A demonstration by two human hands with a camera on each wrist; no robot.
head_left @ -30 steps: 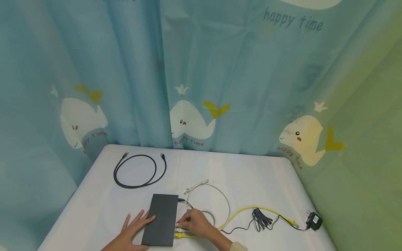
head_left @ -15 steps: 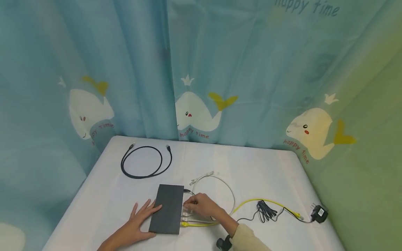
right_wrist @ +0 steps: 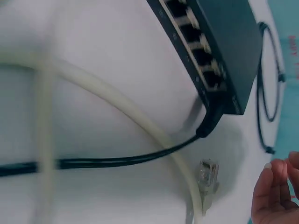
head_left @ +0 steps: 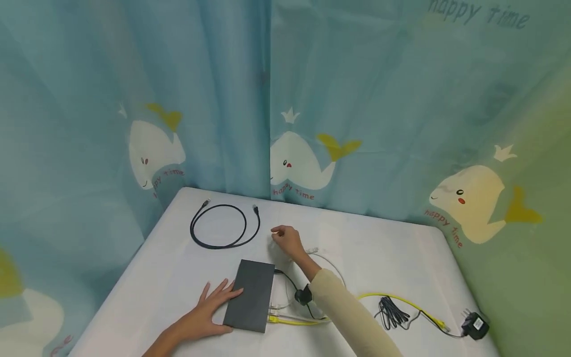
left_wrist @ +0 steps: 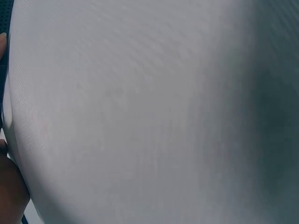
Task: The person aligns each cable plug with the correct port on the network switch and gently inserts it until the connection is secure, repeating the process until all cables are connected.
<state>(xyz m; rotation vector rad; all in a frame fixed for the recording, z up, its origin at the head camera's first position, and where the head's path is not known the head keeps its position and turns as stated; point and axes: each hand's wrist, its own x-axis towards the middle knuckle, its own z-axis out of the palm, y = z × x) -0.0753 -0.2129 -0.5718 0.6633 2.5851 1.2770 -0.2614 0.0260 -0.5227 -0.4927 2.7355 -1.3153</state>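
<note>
A flat black network switch [head_left: 250, 295] lies on the white table, with its row of ports [right_wrist: 196, 42] showing in the right wrist view. My left hand [head_left: 207, 312] rests along its left edge, fingers spread onto the top and thumb at the near corner. Past its far right corner, my right hand [head_left: 287, 240] is over the table with loosely bent fingers and nothing in them. A coiled black network cable [head_left: 218, 246] lies left of that hand. Yellow [head_left: 294, 322] and white cables run from the switch's right side, and a black power lead [right_wrist: 205, 126] enters near its far corner.
A looped white network cable [head_left: 336, 270] lies partly under the right sleeve [head_left: 352, 312], its clear plug [right_wrist: 208, 172] close to the switch. To the right are a bundled black cord [head_left: 391, 313] and a power adapter [head_left: 475, 326]. A whale-print curtain [head_left: 223, 99] hangs behind the table.
My right hand has left the plugs at the switch's right side and moved away, to the far side of the switch. The left hand stays on the switch. The head view has shifted.
</note>
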